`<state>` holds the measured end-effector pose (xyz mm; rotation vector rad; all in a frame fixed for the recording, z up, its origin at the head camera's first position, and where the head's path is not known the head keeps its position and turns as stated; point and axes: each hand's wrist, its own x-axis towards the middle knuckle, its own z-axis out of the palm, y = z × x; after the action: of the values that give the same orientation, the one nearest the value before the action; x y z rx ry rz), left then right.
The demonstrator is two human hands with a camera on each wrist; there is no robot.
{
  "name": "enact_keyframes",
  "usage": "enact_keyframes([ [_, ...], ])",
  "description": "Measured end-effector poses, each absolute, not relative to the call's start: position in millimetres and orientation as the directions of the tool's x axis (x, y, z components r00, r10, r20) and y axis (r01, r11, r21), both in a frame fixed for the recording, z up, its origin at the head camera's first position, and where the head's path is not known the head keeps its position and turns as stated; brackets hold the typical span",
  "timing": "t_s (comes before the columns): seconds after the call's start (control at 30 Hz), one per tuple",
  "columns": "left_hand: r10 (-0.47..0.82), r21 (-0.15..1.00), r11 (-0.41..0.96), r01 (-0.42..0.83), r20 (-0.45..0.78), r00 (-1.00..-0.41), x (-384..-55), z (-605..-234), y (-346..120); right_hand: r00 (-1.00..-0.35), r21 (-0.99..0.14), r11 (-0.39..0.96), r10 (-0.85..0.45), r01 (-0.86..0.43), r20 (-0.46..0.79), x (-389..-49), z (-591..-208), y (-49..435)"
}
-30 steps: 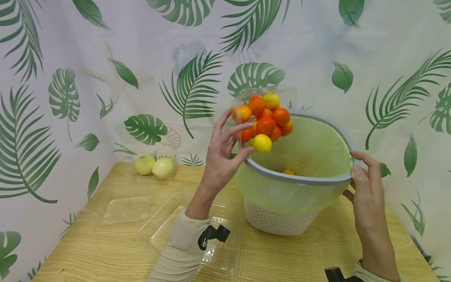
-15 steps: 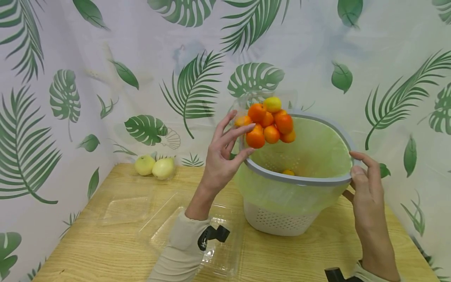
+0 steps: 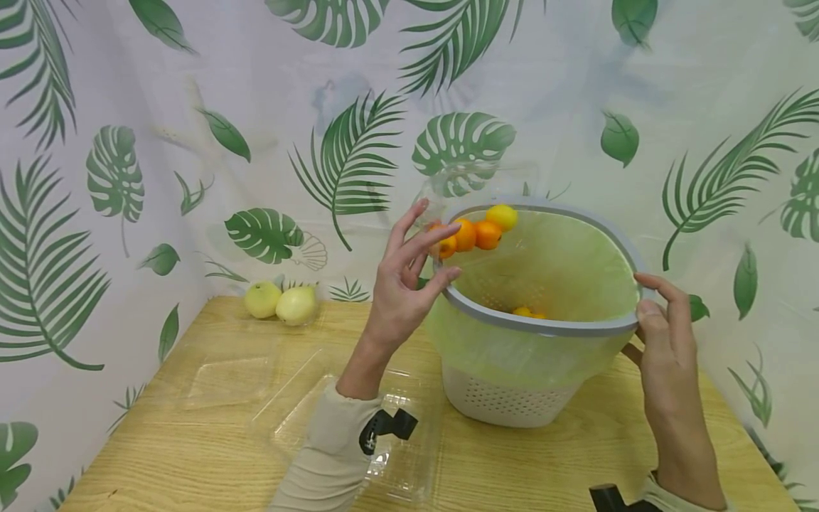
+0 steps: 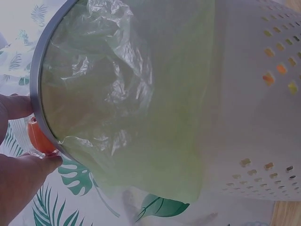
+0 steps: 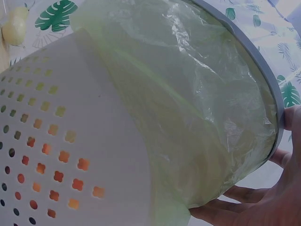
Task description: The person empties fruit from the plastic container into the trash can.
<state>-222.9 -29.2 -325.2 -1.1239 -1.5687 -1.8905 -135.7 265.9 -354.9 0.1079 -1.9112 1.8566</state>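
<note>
Clear plastic tray (image 3: 409, 466) laid on the wooden table (image 3: 160, 455), partly covered by the left sleeve (image 3: 326, 455). White bin (image 3: 550, 328), lined with a light green bag (image 3: 499, 355), gripped at the right of its rim by the right hand (image 3: 668, 348). Clear container (image 3: 473, 183) pinched by the left hand (image 3: 399, 291), tilted over the opening's left side; orange fruits (image 3: 488, 235) and a yellow fruit (image 3: 502, 217) seen at its lower edge. More fruit (image 3: 525, 312) seen down inside. Two pale green fruits (image 3: 297, 306) set back-left, leaf-print backdrop (image 3: 550, 64) hung behind.
</note>
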Motion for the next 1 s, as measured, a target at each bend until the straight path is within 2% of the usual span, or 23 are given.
enact_keyframes([
  [1.0, 0.142, 0.543, -0.178, 0.821, 0.840, -0.524, -222.2, -322.8, -25.4, -0.883, -0.919, 0.089, 0.253, -0.385, 0.395, -135.7, -354.0, 266.8],
])
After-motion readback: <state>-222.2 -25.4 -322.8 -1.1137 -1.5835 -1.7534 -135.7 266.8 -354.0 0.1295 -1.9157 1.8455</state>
